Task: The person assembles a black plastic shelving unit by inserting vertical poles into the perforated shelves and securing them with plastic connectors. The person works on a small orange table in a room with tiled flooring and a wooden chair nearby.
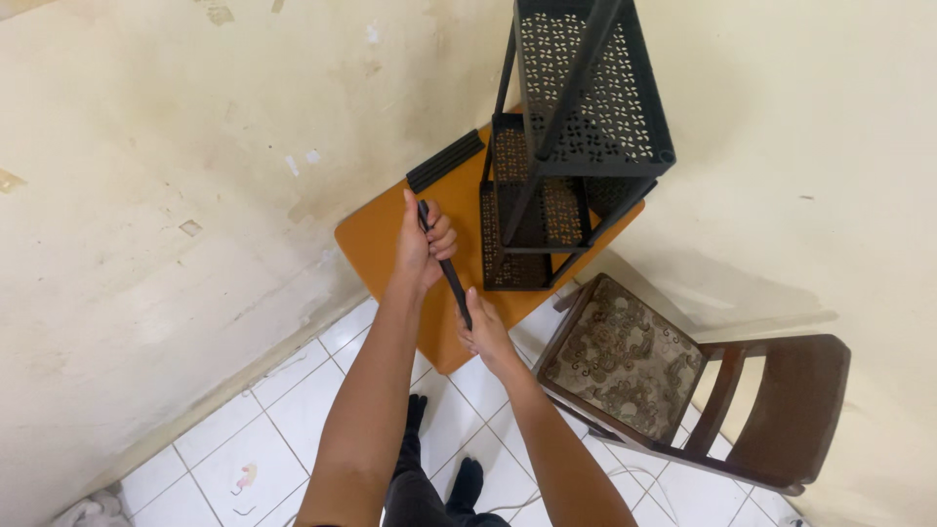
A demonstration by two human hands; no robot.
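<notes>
**Two hands on a black rod above an orange table**

Head view: the left hand (422, 239) was wrapped in a fist around the upper end of a thin black rod (446, 265), thumb lying along it; the right hand (483, 332) gripped the lower end, fingers curled shut around it; the rod ran on a slant between the two fists, top towards the wall, bottom towards the person; it hung in the air over the near part of a small orange table (376, 244) pushed into the corner of the room.

On the table stood a black shelf rack (576, 127) of perforated metal trays held by slim uprights, just right of the hands and not touched by them; at the table's far edge, against the wall, lay a short bundle of black rods (444, 161), apart from the left hand; right of the table stood a dark wooden chair (703, 390) with a patterned cushion, close to the right forearm; below were white floor tiles (293, 410) and the person's dark-socked feet (439, 459).
</notes>
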